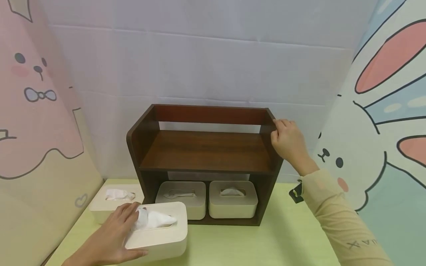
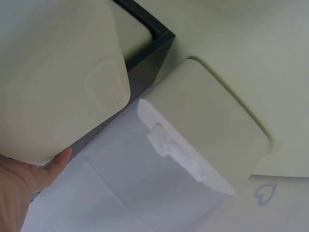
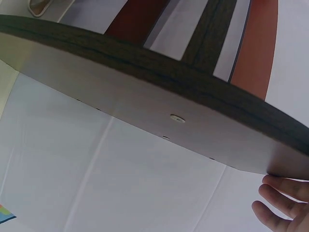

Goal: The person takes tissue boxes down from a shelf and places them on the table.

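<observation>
A white tissue box (image 1: 163,236) with a tissue sticking out of its top is gripped by my left hand (image 1: 114,231), fingers over its far left edge and thumb along the near side. It is held in front of a dark brown two-tier shelf (image 1: 206,151). In the left wrist view the held box (image 2: 58,72) looms large, with part of the left hand (image 2: 29,183) at its edge. My right hand (image 1: 291,142) holds the upper edge of the shelf's right side panel. The right wrist view shows its fingers (image 3: 285,193) by the panel's outer face; the thumb is hidden there.
Two tissue boxes stand side by side in the lower tier, a left one (image 1: 189,210) and a right one (image 1: 233,208). Another tissue box (image 1: 100,207) sits on the green tabletop (image 1: 293,229) left of the shelf. A small black object (image 1: 296,194) lies at right.
</observation>
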A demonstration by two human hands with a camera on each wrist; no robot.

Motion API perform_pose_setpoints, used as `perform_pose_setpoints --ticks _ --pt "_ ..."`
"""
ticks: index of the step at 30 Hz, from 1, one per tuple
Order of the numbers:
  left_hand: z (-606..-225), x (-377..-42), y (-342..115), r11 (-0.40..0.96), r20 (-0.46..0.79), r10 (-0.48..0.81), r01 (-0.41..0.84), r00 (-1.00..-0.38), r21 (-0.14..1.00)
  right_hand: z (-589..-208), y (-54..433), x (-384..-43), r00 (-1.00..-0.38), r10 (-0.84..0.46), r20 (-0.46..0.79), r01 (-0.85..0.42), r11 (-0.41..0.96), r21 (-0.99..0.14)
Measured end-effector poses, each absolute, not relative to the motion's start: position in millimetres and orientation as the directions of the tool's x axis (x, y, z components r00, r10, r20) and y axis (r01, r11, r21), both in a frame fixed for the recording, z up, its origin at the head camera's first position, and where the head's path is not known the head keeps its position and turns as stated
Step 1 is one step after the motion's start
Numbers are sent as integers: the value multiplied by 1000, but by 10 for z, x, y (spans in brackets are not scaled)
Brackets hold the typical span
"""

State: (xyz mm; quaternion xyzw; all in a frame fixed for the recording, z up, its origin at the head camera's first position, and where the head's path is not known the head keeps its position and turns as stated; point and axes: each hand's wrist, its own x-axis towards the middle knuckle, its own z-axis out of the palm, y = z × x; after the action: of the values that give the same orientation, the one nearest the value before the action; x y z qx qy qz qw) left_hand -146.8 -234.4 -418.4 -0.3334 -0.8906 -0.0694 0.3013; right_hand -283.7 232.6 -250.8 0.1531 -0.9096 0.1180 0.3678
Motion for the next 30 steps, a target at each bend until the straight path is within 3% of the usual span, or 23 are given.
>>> perform_pose_setpoints --ticks 9,17,26,30 --pt "-4524 -1460 -2567 797 549 529 601 -647 -61 -2520 2328 -2845 -688 -179 703 -358 927 -115" --pt "-4727 -1501 -2771 787 602 520 614 -606 -63 -2515 2334 -2839 -690 -179 702 -357 927 -114" --pt "-4940 -1503 -3016 796 601 503 604 -621 -42 -2508 2331 -2849 -698 -179 693 -354 928 -117" --pt "-5035 -1507 -3126 774 620 523 630 -585 -58 -2517 2330 -2857 -698 -184 692 -355 928 -111"
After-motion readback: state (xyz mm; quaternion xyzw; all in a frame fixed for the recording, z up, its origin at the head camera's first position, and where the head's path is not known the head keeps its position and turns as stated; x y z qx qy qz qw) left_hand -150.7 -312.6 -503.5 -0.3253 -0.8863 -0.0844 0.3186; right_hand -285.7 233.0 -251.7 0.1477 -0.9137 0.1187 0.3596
